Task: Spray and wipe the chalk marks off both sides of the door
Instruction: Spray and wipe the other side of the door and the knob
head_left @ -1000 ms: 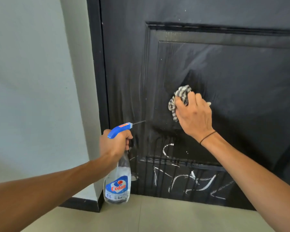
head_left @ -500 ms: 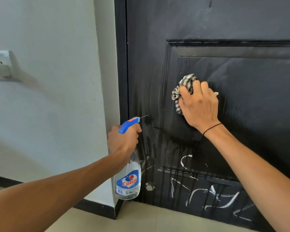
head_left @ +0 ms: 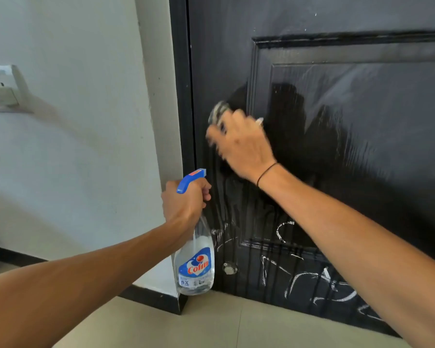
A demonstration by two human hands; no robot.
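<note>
A black panelled door (head_left: 362,121) fills the right of the view, wet and streaked with drips. My right hand (head_left: 241,144) grips a striped cloth (head_left: 219,110) and presses it on the door's left stile, blurred by motion. White chalk marks (head_left: 307,280) cover the door's lower part near the floor. My left hand (head_left: 186,199) grips the neck of a clear spray bottle (head_left: 195,264) with a blue trigger head, held upright beside the door frame.
A black door frame (head_left: 180,96) and a white wall (head_left: 73,146) lie to the left, with a wall fitting (head_left: 0,89) at the far left. Beige floor tiles (head_left: 211,325) and a black skirting (head_left: 148,300) run below. A round metal stopper (head_left: 229,268) sits low on the door.
My right hand has swept the cloth leftward from the inner panel onto the door's left stile. The bottle hand has barely moved; the view has shifted a little.
</note>
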